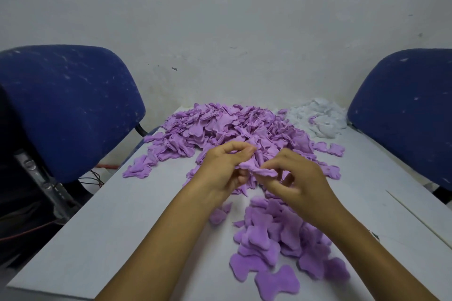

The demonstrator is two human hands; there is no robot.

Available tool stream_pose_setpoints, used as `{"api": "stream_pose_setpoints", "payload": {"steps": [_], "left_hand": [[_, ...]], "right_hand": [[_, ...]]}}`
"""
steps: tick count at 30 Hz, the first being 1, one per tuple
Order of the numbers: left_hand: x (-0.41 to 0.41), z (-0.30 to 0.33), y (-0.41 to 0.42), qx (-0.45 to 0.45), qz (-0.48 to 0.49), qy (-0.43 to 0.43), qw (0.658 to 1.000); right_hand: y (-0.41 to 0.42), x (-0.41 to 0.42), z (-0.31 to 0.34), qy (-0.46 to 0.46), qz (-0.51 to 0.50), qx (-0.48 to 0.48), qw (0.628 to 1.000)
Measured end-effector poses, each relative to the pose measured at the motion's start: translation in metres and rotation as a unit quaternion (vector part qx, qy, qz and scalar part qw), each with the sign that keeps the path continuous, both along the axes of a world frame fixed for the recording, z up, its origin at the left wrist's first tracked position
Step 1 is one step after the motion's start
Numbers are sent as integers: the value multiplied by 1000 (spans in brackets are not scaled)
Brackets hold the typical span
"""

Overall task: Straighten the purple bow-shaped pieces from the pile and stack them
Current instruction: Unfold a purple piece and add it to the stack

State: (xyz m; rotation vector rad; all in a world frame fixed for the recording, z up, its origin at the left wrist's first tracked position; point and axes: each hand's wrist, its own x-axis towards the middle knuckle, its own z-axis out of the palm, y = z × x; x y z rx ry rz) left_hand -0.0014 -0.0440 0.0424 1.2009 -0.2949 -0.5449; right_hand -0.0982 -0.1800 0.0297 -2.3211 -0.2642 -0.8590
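Left hand: my left hand (226, 166) sits at frame centre with its fingers curled, pinching the left end of one crumpled purple piece (256, 169).
Right hand: my right hand (302, 183), just right of centre, has thumb and fingers closed on the other end of the same piece; it is a little blurred, so I cannot tell the exact finger placement.
Held piece: it hangs twisted between the two hands, above the near edge of the pile, not yet flat.
Risk of a bad straighten: I judge that pulling while the cloth is twisted could leave a fold set in it, and it would then sit crooked on the others.
Risk of a drop: the pinches are at the very ends; if one slips, the piece falls among loose ones below and I lose track of it.
Sorted pieces: the flattened pieces (274, 244) lie in the lower right of the frame, overlapping and fanned out rather than squarely stacked; my right forearm passes right over them, so a careless withdrawal may scatter them.
Pile: the big purple pile (220, 127) fills the centre of the frame beyond the hands, with strays spilling toward its left and right edges; dragging a piece out could pull neighbours off the worktop (117, 215).
White scraps: a heap of white scraps (320, 117) touches the pile at upper right, and some may mix in.
Surroundings: blue chairs (66, 110) stand at both sides of the frame.
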Motion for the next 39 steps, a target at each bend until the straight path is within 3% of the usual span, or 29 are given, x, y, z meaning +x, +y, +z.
{"api": "stream_pose_setpoints", "payload": {"steps": [2, 5, 8, 13, 15, 18, 22, 26, 29, 36, 39], "left_hand": [[1, 0, -2, -25, 7, 70, 997], [-1, 0, -5, -35, -15, 88, 995], [-1, 0, -7, -17, -24, 86, 996], [3, -2, -4, -13, -2, 134, 991], [4, -3, -4, -11, 1, 141, 990], [3, -4, -5, -23, -11, 128, 991], [6, -3, -3, -16, -51, -60, 997], [0, -4, 0, -17, -106, -207, 973], [-1, -7, 0, -10, -21, -277, 961], [-3, -7, 0, 12, 24, -303, 953], [-4, -11, -1, 16, 12, -304, 953]], "right_hand": [[4, 1, 0, 44, 34, 59, 997], [5, 1, 1, 30, 17, 149, 988], [4, 1, 1, 24, -28, 119, 992], [11, -1, 4, 125, 66, 161, 977], [13, -2, 6, 219, 141, 226, 939], [11, -1, 11, 317, 239, 346, 850], [-4, 1, 9, 309, 311, 493, 751], [-9, 3, 1, 284, 330, 560, 705], [-7, 4, -1, 272, 300, 563, 721], [-2, 2, 2, 185, 142, 462, 856], [-3, 0, 3, 155, 107, 418, 889]]}}
